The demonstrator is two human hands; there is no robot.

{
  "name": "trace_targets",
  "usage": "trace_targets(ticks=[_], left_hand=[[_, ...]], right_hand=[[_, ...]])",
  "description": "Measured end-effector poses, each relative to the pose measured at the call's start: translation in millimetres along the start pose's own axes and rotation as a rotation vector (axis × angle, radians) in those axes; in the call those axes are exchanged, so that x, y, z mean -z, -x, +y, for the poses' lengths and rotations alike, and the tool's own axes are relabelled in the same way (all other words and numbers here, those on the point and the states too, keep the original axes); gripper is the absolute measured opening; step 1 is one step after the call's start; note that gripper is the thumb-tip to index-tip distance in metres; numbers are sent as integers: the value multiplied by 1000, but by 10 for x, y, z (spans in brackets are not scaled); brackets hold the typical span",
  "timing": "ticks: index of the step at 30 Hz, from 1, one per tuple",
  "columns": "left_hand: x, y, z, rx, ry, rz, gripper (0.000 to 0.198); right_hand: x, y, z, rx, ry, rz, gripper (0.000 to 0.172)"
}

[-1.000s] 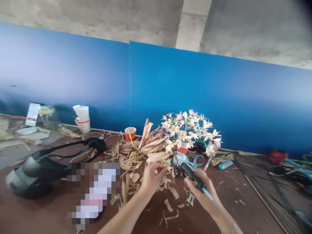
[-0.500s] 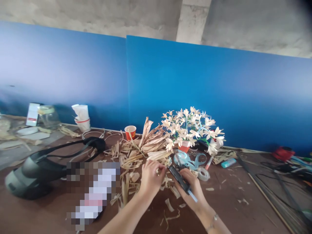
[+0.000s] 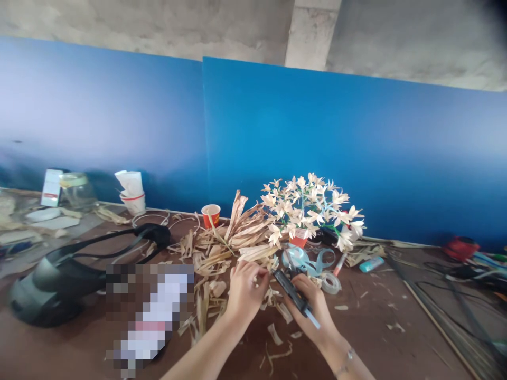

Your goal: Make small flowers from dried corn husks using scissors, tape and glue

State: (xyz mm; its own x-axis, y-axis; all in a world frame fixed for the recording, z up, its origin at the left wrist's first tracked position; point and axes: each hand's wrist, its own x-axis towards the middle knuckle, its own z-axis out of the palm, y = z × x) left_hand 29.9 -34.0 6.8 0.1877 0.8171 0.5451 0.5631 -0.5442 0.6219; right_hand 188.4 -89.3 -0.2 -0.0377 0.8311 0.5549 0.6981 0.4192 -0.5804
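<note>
My left hand is closed in a pinch above scattered dry husk pieces; what its fingertips hold is too small to make out. My right hand is wrapped round a black glue gun, with a pale glue stick coming out of its back end and its front pointing toward my left fingertips. Just beyond the hands, white husk flowers on green and blue stems stand in a red and white paper cup. Light blue ribbon and a roll of clear tape lie near my right hand.
Dry husks pile up behind my left hand. A red cup and stacked white cups stand by the blue partition. At left lies a black headset; at right are a turquoise object, strips and cables.
</note>
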Motion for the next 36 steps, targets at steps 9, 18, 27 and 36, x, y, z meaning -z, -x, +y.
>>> trace_targets(ticks=[9, 18, 27, 36], left_hand=[[0, -3, -3, -1, 5, -4, 13], [5, 0, 0, -8, 13, -5, 12], [2, 4, 0, -6, 8, -7, 12], [2, 1, -13, -30, -16, 0, 13]], right_hand=[[13, -7, -5, 2, 1, -4, 6], [21, -5, -30, 2, 12, 4, 6], [29, -6, -38, 18, 0, 11, 7], [39, -10, -29, 26, 5, 8, 8]])
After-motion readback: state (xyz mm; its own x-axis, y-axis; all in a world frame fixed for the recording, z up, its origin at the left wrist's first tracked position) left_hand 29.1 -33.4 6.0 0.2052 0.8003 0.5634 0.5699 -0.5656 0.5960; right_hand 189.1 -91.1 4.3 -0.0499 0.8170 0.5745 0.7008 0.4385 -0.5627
